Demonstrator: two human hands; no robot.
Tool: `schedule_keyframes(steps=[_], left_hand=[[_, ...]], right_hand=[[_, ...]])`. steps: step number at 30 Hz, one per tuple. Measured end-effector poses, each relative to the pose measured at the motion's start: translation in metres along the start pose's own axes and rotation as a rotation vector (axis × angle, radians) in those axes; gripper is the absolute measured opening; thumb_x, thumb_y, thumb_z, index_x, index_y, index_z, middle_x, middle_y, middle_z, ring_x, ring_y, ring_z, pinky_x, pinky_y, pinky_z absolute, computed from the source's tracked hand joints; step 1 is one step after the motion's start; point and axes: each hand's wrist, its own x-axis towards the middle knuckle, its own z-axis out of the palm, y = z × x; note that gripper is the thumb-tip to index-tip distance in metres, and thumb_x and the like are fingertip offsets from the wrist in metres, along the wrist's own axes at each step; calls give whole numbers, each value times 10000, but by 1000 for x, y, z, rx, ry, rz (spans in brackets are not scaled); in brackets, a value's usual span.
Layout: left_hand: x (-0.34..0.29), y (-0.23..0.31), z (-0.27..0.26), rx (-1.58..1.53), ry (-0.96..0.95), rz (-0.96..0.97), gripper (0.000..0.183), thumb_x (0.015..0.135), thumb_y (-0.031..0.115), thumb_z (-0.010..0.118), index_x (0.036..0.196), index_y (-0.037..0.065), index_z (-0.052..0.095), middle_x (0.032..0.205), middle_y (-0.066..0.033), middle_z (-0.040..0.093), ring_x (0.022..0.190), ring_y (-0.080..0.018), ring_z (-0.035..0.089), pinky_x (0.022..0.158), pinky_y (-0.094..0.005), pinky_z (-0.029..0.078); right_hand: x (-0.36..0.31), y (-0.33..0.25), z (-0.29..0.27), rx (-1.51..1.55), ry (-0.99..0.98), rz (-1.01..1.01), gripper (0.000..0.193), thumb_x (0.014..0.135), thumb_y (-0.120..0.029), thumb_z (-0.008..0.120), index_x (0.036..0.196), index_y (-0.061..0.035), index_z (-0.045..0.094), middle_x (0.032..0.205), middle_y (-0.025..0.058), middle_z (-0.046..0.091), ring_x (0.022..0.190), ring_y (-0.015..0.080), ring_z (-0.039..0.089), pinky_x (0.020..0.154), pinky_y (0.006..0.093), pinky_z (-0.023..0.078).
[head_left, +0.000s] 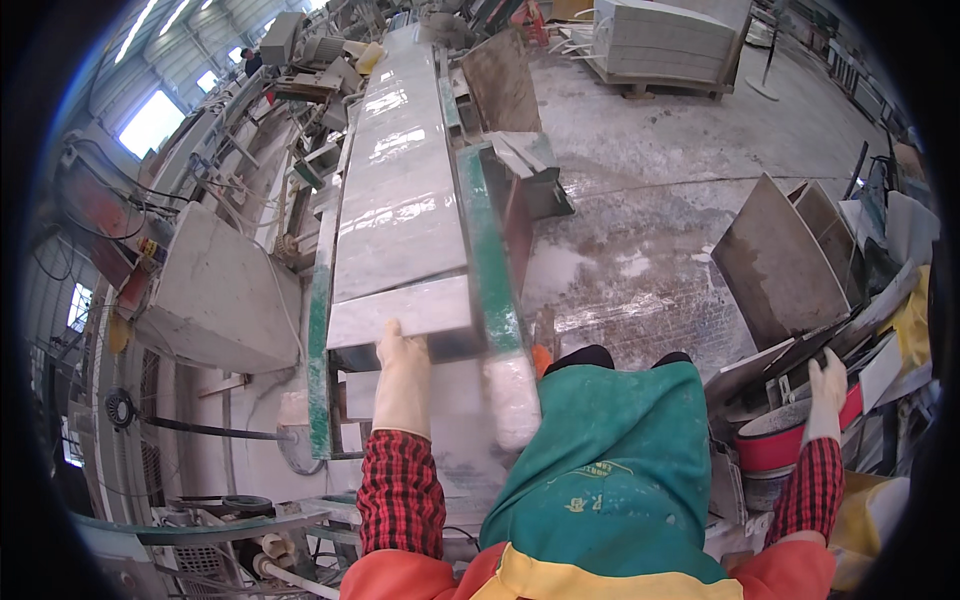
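Note:
At the near end of a long roller-type bench, my left hand (402,362) grips the front edge of a pale stone piece (400,312). The thumb lies on its top face; the other fingers are mostly hidden. Behind this piece, across a narrow gap, a long wet pale slab (400,215) lies on the bench. Far out to my right, my right hand (827,388) reaches over a red-rimmed bucket (775,450) to the dark thin strips (790,355) leaning there. Its thumb and a finger show apart, and I see nothing held in it.
Green rails (487,240) flank the bench. A big stone block (225,290) stands on the left. Brown boards (778,265) lean at the right, above wet floor (640,300). A stack of pale slabs (660,45) rests on a pallet at the back.

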Motion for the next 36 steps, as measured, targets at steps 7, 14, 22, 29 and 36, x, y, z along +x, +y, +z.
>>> schedule_keyframes(steps=[7,14,22,29,36], left_hand=[[16,-5,7,-123,-1,-8,384,981,91,442,1341,-26,377,1308,-191,502,1161,-353,558,948,-514,539],[27,-5,5,-143,9,-92,352,995,146,478,1299,-23,425,1264,-171,550,1114,-317,595,914,-483,562],[9,-8,23,-73,38,35,363,1002,147,474,1315,-22,404,1279,-186,535,1137,-334,580,932,-499,551],[5,-9,27,-118,-54,56,390,1017,138,420,1373,-5,355,1336,-205,482,1204,-348,530,999,-514,504],[17,-10,20,-53,-73,67,379,1009,155,435,1354,16,364,1317,-185,496,1174,-319,557,935,-469,545]], right_hand=[[-22,125,26,-125,223,111,517,930,-361,563,1348,-62,502,1338,172,535,1242,347,476,1064,412,362],[-28,127,43,-54,278,140,538,946,-408,531,1350,-54,501,1356,163,529,1230,341,493,1052,406,377],[-35,126,51,-55,325,135,519,942,-403,545,1319,-48,532,1346,168,536,1233,339,493,1048,409,379],[-43,120,52,-48,359,114,504,941,-388,549,1310,-45,541,1348,178,535,1235,349,492,1056,419,370],[-48,118,58,-111,369,105,496,948,-391,539,1311,-52,545,1327,168,551,1221,336,504,1045,400,383]])
